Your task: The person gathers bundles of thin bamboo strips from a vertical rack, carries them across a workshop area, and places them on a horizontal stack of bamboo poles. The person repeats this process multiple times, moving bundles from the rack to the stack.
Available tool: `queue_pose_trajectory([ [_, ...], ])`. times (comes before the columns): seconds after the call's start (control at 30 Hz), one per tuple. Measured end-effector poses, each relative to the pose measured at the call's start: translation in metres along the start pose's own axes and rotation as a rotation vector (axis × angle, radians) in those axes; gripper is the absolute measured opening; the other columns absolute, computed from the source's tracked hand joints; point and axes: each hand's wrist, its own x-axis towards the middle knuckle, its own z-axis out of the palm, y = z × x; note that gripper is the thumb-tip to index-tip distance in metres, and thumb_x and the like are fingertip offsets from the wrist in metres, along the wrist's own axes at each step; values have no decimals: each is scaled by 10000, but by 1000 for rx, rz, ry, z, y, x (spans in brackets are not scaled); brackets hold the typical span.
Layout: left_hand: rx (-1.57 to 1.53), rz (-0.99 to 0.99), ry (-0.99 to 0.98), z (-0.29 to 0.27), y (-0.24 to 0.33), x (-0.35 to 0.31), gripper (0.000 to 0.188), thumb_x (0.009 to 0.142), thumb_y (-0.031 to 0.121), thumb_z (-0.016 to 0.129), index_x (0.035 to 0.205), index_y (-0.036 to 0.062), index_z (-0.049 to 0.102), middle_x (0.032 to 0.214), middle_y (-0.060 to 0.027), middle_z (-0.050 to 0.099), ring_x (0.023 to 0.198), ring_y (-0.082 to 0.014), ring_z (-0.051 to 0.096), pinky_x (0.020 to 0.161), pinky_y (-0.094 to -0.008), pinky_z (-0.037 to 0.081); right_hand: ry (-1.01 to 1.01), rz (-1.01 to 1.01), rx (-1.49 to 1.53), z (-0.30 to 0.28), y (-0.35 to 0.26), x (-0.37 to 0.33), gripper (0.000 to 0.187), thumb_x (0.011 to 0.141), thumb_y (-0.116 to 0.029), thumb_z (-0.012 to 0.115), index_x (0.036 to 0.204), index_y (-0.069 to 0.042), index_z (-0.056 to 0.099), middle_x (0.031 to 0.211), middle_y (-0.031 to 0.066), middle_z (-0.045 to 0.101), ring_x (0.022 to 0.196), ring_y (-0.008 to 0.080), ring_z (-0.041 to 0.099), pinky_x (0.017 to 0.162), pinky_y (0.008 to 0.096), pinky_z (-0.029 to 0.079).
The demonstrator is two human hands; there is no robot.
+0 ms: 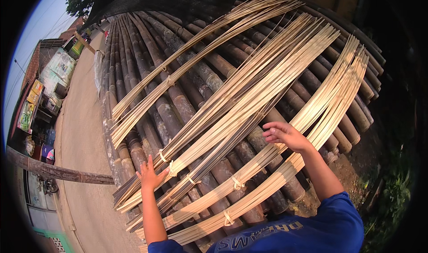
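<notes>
My left hand (152, 177) is spread at the left ends of a pale bamboo-strip bundle (243, 118) and a darker-edged bundle (249, 79). It is beside their ties, and I cannot tell whether its palm touches the strips. My right hand (287, 136) hovers over or just beside another bundle of bamboo strips (261, 160), fingers loosely bent and apart, holding nothing. Closest to my body lies one more tied bundle (267, 188). A thin dark bundle (214, 161) runs between the pale ones. Narrow strip ties (238, 183) bind each bundle near the left end.
Long round bamboo poles (178, 97) lie side by side beneath the bundles, their cut ends at the right. Two thinner strip bundles (196, 52) rest farther off. A paved road (84, 119) with stalls (40, 97) runs along the left. A thick pole (62, 169) juts toward it.
</notes>
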Motion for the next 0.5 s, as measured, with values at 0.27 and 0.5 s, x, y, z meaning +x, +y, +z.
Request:
queue_pose_trajectory([
  [0.27,17,168,-59,-91,-36,-1,614,620,512,871,1025,69,743,991,-148,688,1037,-379,623,903,-481,494,-273,65,85,87,11,45,650,1064,-439,558,1553,-59,359,1423,206,528,1268,288,588,1062,399,509],
  [0.5,-41,383,359,-308,27,-156,512,629,362,886,992,57,693,897,-149,660,893,-377,649,782,-476,498,-167,-462,1311,113,-60,85,849,862,-642,741,1463,-134,424,1286,233,601,1220,358,612,1084,525,487],
])
